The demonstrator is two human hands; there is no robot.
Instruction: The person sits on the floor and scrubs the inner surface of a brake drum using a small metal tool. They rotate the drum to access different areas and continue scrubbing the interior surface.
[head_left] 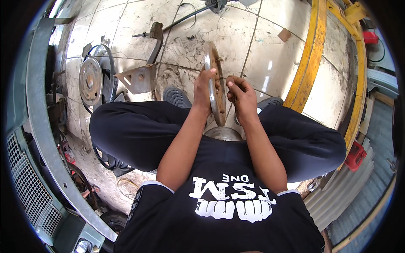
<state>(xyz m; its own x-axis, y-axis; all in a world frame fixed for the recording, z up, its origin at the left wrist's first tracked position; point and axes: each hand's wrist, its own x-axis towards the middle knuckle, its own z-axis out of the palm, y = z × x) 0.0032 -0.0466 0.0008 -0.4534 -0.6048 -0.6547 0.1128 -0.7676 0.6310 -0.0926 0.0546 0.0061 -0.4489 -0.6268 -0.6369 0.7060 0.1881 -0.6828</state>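
A worn round metal disc (218,103) stands on edge in front of me, its thin rim turned toward me and several bolts or studs jutting from its right face. My left hand (202,90) is closed around its left side, thumb over the rim. Just right of the disc, my right hand (244,101) has thumb and fingers pinched together, close to the studs. Whatever those fingertips hold is too small to make out. Below the disc, between my legs, the curved top of another round metal piece (223,133) shows; the rest is hidden.
To the left stand a rusty wheel-like disc (89,82) with a black belt, and a metal bracket (138,80) with a pedal arm. A long dark rod (185,17) lies farther off. A yellow steel frame (311,59) rises at right, near a red container (355,156). Grey vehicle bodywork (50,105) lines the left.
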